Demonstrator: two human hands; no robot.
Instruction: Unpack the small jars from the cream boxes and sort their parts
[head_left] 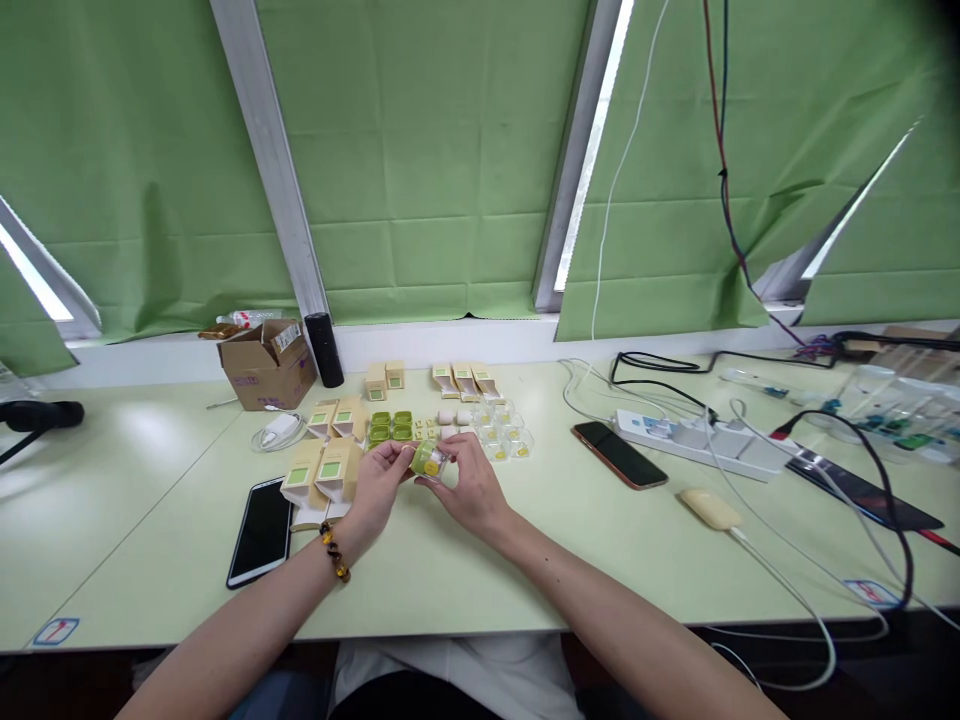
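Note:
A small container (pixel 426 459), part green and part clear with a yellow mark, is held between my two hands above the table. My left hand (pixel 381 482) has its fingers closed on the green side. From the other end, my right hand (pixel 474 488) pinches the clear side. Just beyond my hands stand several green square cups (pixel 381 433) in rows. Beside them are small yellow-green pieces (pixel 425 424) and white round pieces (pixel 448 417). Several clear plastic covers (pixel 517 437) with yellow marks sit further right. Open kraft paper boxes (pixel 332 470) are close to my left hand.
More kraft boxes (pixel 465 380) stand at the back. A black-screened phone (pixel 261 530) lies left, another phone (pixel 619 455) right. Beyond that are a power strip (pixel 705 447), cables and a yellow charging case (pixel 711 509). A cardboard box (pixel 266 368) and black cylinder (pixel 324 350) stand by the wall.

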